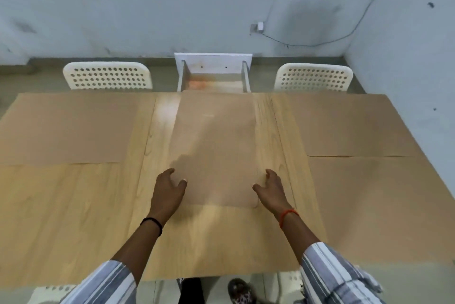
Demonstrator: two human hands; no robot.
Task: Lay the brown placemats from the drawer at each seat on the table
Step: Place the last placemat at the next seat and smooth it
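A brown placemat (214,136) lies lengthwise down the middle of the wooden table (61,217), reaching from the far edge towards me. My left hand (167,193) is at its near left corner and my right hand (270,190) at its near right corner. Both have their fingers spread and curled, and they hold nothing. Three more brown placemats lie flat: one at the far left (69,129), one at the far right (344,124), one at the near right (376,205). The white drawer (213,62) stands pulled out beyond the table's far edge.
Two white perforated chairs stand at the far side, one left (108,76) and one right (312,77) of the drawer. Another white chair (51,291) shows below the near edge at the left. A shoe (240,290) is on the floor beneath me. Walls close in behind and at the right.
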